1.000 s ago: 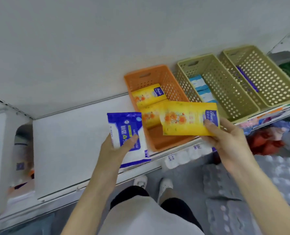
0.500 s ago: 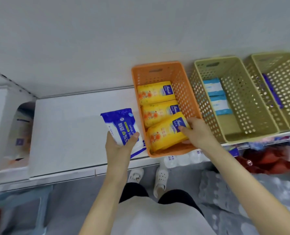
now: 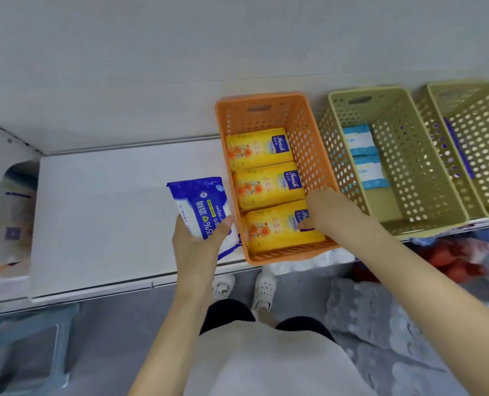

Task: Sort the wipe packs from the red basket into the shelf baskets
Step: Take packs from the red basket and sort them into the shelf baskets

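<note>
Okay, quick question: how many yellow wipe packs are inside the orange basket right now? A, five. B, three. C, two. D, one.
B: in the orange basket lie a far pack, a middle pack and a near pack, all yellow, the last held at its end by the right hand.

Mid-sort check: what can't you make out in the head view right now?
Head view:
Right hand: fingers hidden under its back, grip on front yellow pack unclear.
Rightmost green basket: cut by right edge.
Blue pack: lower part covered by left hand.
Red things at lower right: blurred.
</note>
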A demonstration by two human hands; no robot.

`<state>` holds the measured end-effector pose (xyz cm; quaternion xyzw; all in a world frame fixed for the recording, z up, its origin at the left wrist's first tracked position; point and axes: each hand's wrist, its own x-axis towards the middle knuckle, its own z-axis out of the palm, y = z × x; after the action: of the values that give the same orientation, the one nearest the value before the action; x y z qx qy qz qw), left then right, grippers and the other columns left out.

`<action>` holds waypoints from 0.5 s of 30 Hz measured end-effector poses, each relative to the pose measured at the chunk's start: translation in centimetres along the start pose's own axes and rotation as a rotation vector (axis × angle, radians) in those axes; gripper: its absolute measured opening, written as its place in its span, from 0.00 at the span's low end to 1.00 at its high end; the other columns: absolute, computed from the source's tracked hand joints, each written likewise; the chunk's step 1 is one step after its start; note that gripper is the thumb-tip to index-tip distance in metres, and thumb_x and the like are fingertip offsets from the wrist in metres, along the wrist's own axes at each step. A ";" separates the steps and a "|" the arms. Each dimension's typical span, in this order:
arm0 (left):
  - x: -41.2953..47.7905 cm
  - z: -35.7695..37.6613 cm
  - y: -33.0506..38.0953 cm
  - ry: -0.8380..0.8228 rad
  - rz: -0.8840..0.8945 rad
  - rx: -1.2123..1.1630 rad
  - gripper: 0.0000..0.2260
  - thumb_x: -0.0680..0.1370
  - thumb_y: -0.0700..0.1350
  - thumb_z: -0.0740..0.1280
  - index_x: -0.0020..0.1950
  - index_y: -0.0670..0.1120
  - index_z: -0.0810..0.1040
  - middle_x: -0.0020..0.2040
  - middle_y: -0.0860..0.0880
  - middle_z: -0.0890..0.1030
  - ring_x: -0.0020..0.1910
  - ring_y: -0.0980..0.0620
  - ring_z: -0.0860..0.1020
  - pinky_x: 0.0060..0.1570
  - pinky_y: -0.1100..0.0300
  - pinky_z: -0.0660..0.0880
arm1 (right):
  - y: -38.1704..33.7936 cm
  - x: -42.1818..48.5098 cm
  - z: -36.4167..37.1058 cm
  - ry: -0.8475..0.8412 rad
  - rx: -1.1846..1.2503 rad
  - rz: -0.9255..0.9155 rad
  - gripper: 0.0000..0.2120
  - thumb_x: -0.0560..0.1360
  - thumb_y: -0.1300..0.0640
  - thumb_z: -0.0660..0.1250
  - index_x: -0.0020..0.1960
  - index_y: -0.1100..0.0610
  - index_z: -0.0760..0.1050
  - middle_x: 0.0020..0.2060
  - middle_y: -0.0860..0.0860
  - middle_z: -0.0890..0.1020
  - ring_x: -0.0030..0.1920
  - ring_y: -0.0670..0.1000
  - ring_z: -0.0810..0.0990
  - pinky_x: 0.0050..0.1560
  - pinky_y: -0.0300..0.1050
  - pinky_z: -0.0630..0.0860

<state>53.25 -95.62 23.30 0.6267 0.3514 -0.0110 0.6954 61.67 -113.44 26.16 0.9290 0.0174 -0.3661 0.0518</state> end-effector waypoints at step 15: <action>0.6 -0.3 0.4 -0.074 -0.017 0.008 0.19 0.70 0.47 0.74 0.57 0.53 0.72 0.48 0.58 0.81 0.43 0.59 0.82 0.34 0.68 0.78 | 0.3 2.4 0.5 -0.049 -0.129 -0.223 0.19 0.71 0.47 0.72 0.48 0.58 0.66 0.47 0.56 0.75 0.47 0.54 0.74 0.45 0.45 0.70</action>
<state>53.72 -94.97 23.34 0.6256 0.3309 -0.0413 0.7053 63.14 -113.82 24.17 0.9068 0.1427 -0.3904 0.0708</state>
